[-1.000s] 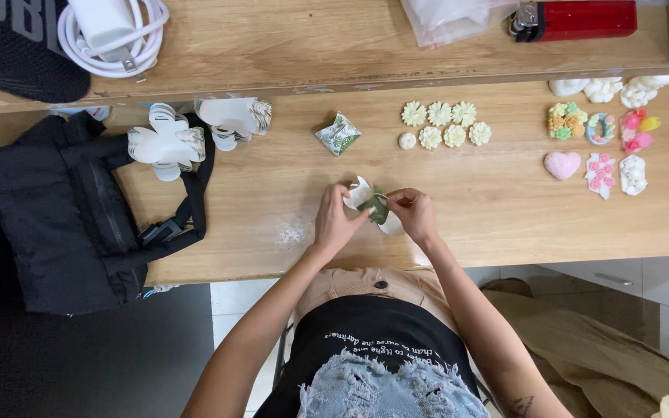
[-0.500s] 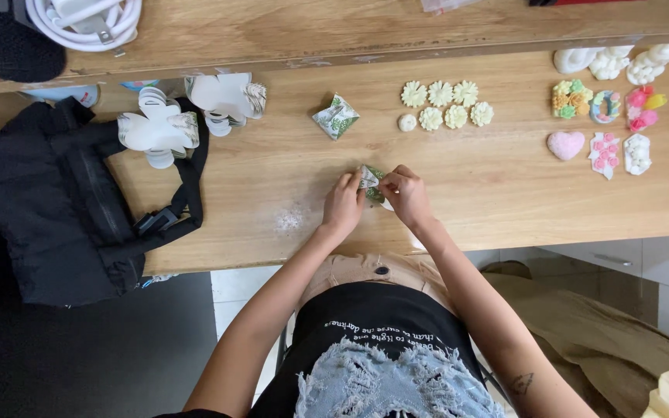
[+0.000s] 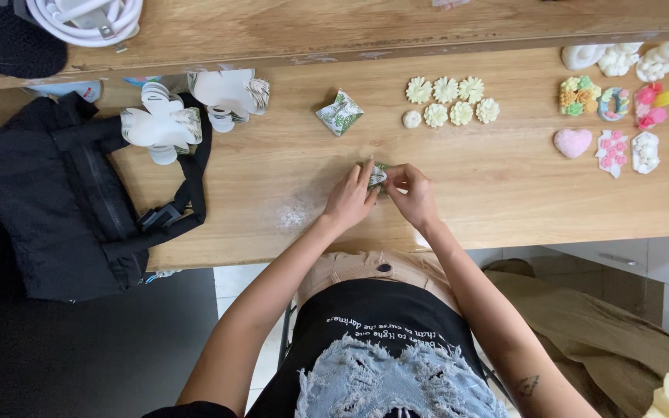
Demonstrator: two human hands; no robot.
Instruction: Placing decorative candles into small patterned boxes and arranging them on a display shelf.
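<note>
My left hand (image 3: 348,203) and right hand (image 3: 410,193) pinch a small green-patterned paper packet (image 3: 377,175) between them above the wooden worktop (image 3: 505,193).

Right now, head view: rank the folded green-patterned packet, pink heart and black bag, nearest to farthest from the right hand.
From the right hand:
1. Folded green-patterned packet, up and to its left on the table.
2. Pink heart, off to its right, among the coloured pieces.
3. Black bag, far left, hanging over the table edge.
</note>
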